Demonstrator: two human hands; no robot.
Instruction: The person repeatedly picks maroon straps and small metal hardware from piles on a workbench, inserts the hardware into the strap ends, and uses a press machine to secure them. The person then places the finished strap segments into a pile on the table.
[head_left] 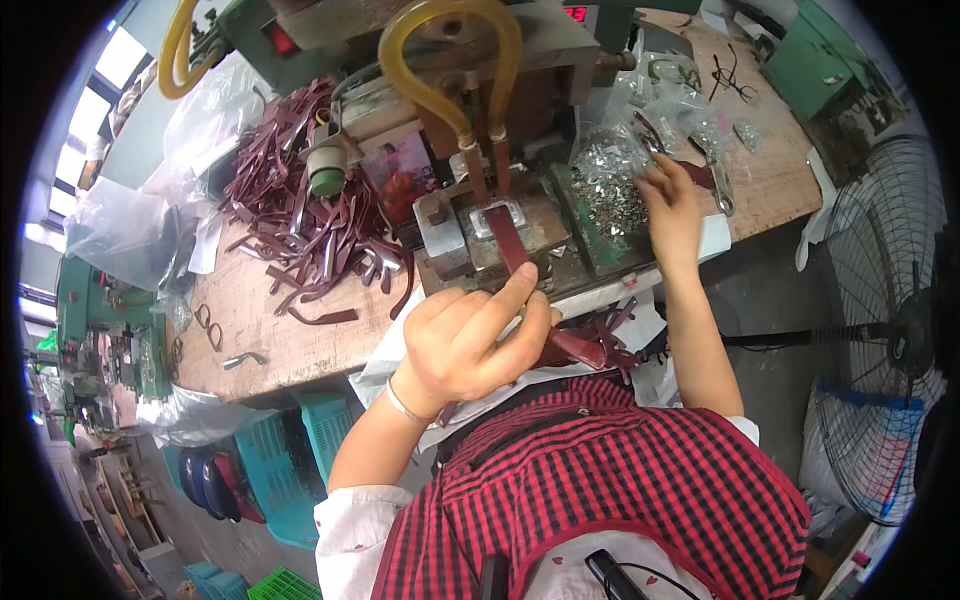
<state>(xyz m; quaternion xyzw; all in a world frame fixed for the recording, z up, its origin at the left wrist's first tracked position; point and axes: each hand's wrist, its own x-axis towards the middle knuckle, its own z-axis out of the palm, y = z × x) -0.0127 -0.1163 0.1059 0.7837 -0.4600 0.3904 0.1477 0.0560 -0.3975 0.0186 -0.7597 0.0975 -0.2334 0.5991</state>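
Note:
My left hand (470, 345) is closed on a dark red eyeglass temple (507, 238), whose far end lies on the small metal fixture (480, 222) of a bench machine. Just above that end stand the machine's two copper-coloured prongs (490, 170). Another dark red temple (575, 347) shows beside the left hand's fingers; whether they also hold it, I cannot tell. My right hand (674, 215) is at the right edge of a heap of small shiny metal parts (615, 205), fingers bent together. Anything between those fingertips is too small to make out.
A large pile of dark red temples (325, 215) covers the table (250, 345) left of the machine. Yellow hoses (385, 60) loop above the fixture. Pliers (722, 190) lie beyond my right hand. A black fan (900, 330) stands at right; turquoise crates (275, 470) sit below left.

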